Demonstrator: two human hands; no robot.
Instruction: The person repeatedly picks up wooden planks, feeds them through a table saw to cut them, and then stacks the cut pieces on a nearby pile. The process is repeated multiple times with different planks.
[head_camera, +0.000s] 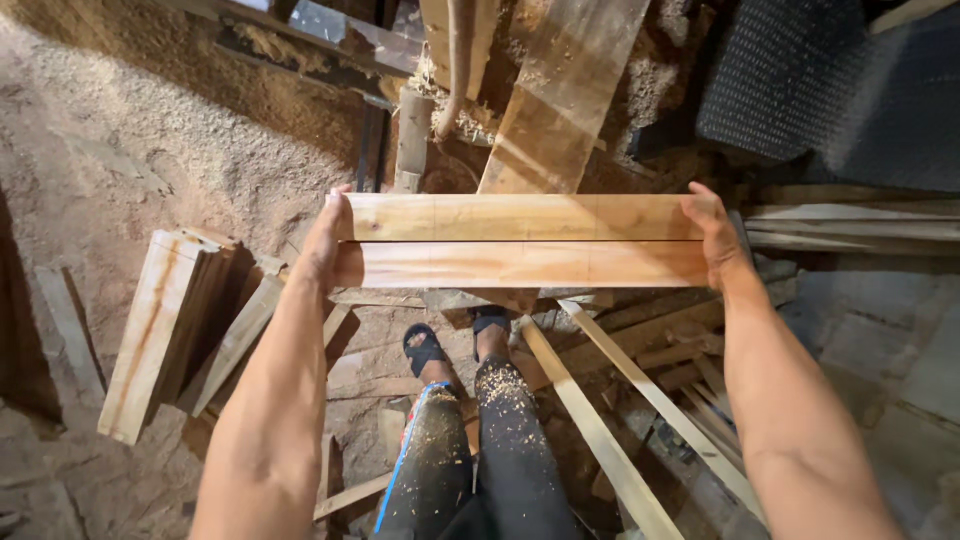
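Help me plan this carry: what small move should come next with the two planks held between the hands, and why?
Probably a turn toward the stacked planks at the left: the left hand and right hand clamp the two planks by their ends, level, above thin strips littering the floor near the feet.

The two boards (520, 240) are pale, smooth-sawn matt wood; sawdust (150, 130) lies coarse and powdery on the floor.
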